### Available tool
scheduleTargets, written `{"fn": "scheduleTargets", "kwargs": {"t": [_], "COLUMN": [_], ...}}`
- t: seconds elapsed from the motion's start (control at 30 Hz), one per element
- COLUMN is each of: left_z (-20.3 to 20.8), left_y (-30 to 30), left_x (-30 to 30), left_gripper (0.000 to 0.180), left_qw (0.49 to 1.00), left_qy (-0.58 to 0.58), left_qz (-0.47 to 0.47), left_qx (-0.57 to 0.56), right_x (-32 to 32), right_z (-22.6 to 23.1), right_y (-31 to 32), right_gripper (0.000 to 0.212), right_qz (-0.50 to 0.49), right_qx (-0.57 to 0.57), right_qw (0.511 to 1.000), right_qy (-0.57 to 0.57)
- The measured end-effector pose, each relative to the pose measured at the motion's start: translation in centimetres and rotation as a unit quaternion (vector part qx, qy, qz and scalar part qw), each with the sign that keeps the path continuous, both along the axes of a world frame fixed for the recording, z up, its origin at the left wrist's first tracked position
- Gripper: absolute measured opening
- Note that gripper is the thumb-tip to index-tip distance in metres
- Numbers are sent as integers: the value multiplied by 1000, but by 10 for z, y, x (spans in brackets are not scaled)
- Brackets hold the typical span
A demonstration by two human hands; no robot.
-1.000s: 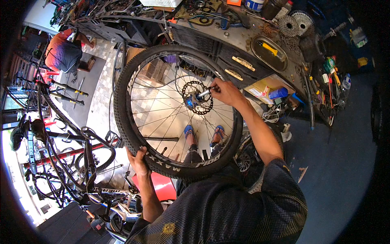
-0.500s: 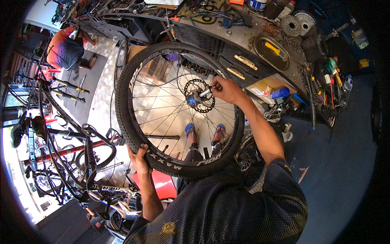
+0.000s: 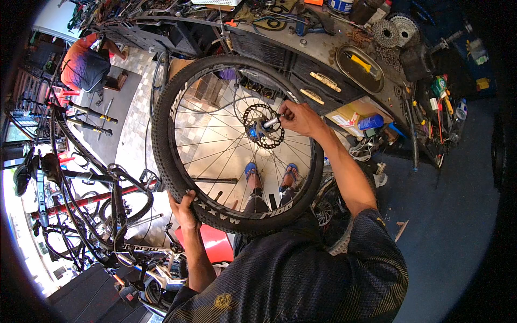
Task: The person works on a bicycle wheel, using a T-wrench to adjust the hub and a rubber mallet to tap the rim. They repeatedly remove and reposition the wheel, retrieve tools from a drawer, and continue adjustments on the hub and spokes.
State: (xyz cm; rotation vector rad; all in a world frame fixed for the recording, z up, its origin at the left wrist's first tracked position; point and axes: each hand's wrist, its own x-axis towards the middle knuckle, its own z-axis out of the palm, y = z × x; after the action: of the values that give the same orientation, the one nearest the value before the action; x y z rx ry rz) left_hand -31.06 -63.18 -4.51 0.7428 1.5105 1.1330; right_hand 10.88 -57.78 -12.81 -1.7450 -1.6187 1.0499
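Note:
In front of me a bicycle wheel [image 3: 163, 116] with a black knobby tyre faces up at a tilt. My left hand [image 3: 184, 210] is closed on the tyre at its lower left, thumb over the sidewall. At the wheel's centre sits a disc brake rotor [image 3: 276, 141] around a blue hub [image 3: 252, 132]. A short silver axle [image 3: 271, 123] juts out of the hub toward the right. The fingers of my right hand [image 3: 299, 118] pinch its dark outer end. How deep the axle sits in the hub is hidden.
A workbench [image 3: 318, 51] curves along the far side, with cassettes [image 3: 385, 33], an oval metal tray [image 3: 360, 86] and tools. Bicycles [image 3: 107, 188] crowd the left. Another person [image 3: 86, 64] bends over at the far left. A red stool [image 3: 216, 243] stands below the wheel.
The wheel and both hands keep nearly the same place. The wheel's tilt has shifted very slightly; my right hand still pinches the axle.

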Motion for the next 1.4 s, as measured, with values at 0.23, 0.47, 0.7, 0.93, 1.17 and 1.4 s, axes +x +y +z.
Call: {"fn": "scheduleTargets", "kwargs": {"t": [0.23,0.47,0.7,0.93,1.17,1.4], "left_z": [-2,-7,-7,1,-3,-1], "left_y": [0,-1,1,3,4,3], "left_x": [1,-9,-7,2,-2,-2], "left_gripper": [51,48,47,46,46,46], "left_qw": [1000,1000,999,1000,1000,1000], "left_qy": [5,0,0,7,2,2], "left_qz": [20,-29,-31,6,-8,-3], "left_qx": [0,4,17,2,5,-4], "right_x": [-4,-1,-1,-7,-11,-11], "right_z": [-3,-2,-9,-14,-16,-15], "right_y": [1,3,4,3,7,7], "right_gripper": [33,33,33,32,28,29], "right_qz": [-27,-4,-18,-11,0,16], "right_qx": [29,7,12,46,36,18], "right_qw": [999,1000,1000,999,999,1000], "right_qy": [-10,16,-6,-7,12,0]}}
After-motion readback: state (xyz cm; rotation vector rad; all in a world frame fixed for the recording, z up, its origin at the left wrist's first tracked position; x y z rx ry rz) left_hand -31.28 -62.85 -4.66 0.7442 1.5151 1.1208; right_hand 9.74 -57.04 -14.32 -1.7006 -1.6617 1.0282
